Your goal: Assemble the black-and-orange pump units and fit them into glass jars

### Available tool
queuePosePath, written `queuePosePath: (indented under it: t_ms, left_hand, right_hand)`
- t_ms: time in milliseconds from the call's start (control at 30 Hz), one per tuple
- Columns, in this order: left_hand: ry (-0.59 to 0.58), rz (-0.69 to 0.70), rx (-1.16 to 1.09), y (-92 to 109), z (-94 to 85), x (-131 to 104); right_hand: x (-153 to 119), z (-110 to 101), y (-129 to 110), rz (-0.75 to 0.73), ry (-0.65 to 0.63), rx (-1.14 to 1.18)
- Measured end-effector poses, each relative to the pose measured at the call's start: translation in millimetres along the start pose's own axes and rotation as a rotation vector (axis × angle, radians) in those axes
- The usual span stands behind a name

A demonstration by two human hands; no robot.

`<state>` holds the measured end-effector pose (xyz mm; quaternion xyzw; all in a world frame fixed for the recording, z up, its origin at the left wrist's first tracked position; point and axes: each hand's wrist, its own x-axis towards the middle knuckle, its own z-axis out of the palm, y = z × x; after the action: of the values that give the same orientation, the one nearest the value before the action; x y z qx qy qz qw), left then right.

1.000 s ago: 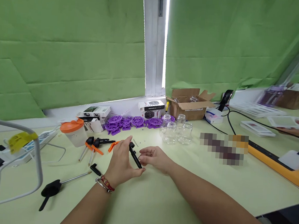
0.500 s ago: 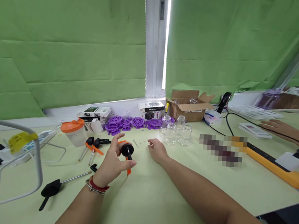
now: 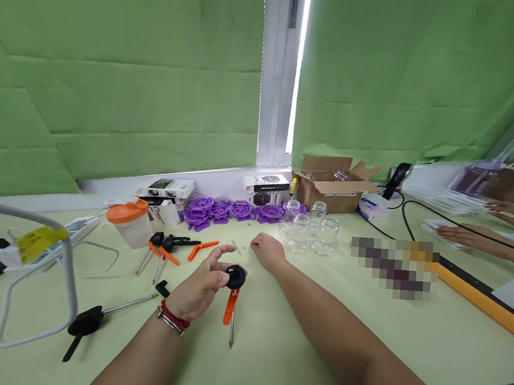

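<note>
The left hand (image 3: 202, 285) grips a black-and-orange tool (image 3: 235, 278). The right hand (image 3: 267, 252) touches the table (image 3: 282, 341), fingers curled, near the glass jars (image 3: 299, 233).

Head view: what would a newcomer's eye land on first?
Probably the purple plastic parts, heaped along the back of the desk. Next, the orange-lidded cup at back left, then the black round piece with an orange lever in the left hand.
</note>
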<state>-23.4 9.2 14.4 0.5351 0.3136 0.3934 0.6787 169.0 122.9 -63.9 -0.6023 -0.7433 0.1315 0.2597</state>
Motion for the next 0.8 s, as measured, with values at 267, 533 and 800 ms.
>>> queuePosePath:
  t_ms: [267, 533, 800]
  left_hand:
    - [-0.071, -0.036, -0.123, -9, -6.9, 5]
    - [-0.053, -0.048, -0.135, -16, -8.9, 8]
    - [-0.072, -0.039, -0.101, -17, -6.2, 9]
  right_hand:
    - [-14, -25, -14, -0.112, 0.030, 0.117]
    - [-50, -74, -65, -0.691, -0.234, 0.608]
    - [-51, -80, -68, -0.745, -0.282, 0.463]
